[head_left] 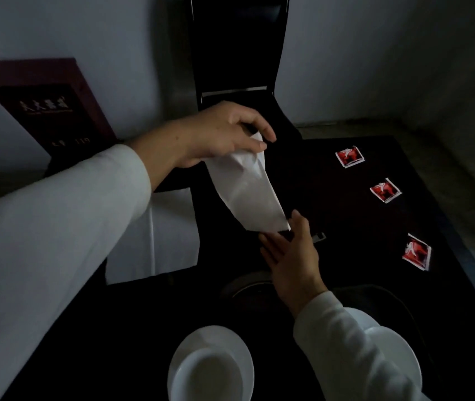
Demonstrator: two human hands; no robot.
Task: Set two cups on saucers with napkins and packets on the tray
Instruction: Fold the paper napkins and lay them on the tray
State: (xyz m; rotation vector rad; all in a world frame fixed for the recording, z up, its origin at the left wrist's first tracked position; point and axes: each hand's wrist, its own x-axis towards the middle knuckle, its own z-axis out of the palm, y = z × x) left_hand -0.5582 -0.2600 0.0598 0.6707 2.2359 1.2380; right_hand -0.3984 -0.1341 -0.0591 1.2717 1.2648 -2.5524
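1. The left hand [224, 134] is up over the surface [346, 227], thumb and fingers pinching the top end of a white napkin [248, 186].
2. The right hand [291, 250] is open below it, fingers straight, thumb tip at the napkin's lower corner. It is touching or just beside the corner, not gripping it as far as I can see.
3. The held napkin hangs slanted between the two hands, off the surface. It is thin, limp, creased near the top and tapers to a point at the bottom, so it looks only part folded.
4. A second napkin [169, 233] lies flat on the surface just left of the hands, partly under the left sleeve.
5. Three red packets lie in a loose line on the right, well apart from each other: far packet [349, 156], middle packet [386, 190], near packet [416, 251]. None is beside a cup.
6. Nearest me, a white cup [207, 374] stands on a white saucer [239, 351].
7. A white round piece [404, 366] shows from under the right sleeve. It is probably the second saucer, but I cannot tell.
8. A dark curved rim [404, 306] by the right sleeve is maybe the tray, too dim to say.
9. My read on progress: one cup is seated. Napkins and packets are not yet placed, and the second cup is unconfirmed. Roughly the early middle.
10. Beyond these, a dark red box [48, 111] is far left and a black chair [236, 53] is behind.
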